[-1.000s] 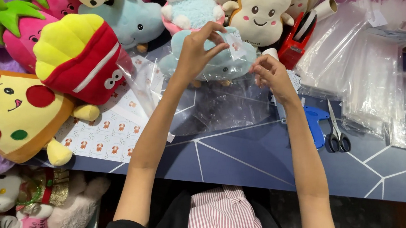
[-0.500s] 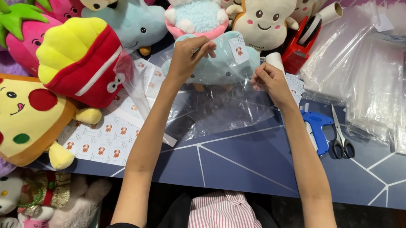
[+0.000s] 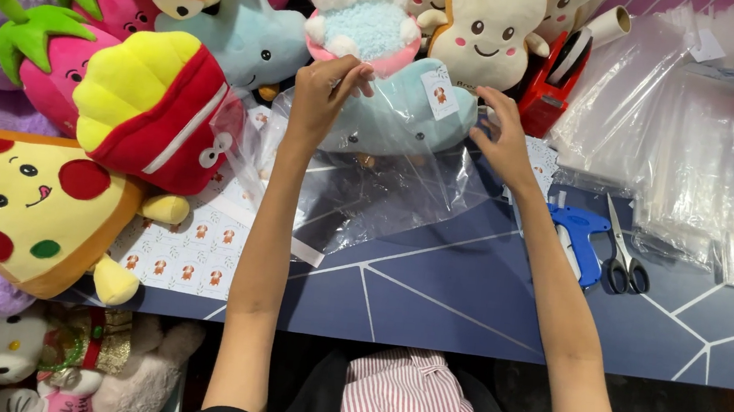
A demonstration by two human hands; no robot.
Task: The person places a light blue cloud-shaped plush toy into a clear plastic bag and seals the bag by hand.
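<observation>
1. Head view, leftmost: fries plush [image 3: 146,106] unmoved beside the work
2. Left hand [image 3: 324,93] has closed, pinching the clear bag [image 3: 387,190]; light-blue plush [image 3: 404,114] now further inside
3. Right hand [image 3: 503,139], fingers spread, steadies the bag's edge; bagging looks nearly complete

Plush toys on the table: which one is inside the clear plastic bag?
The pale blue whale-shaped plush toy with a paper tag, between the left hand and right hand. The clear plastic bag covers only it; the other toys lie uncovered.
</observation>
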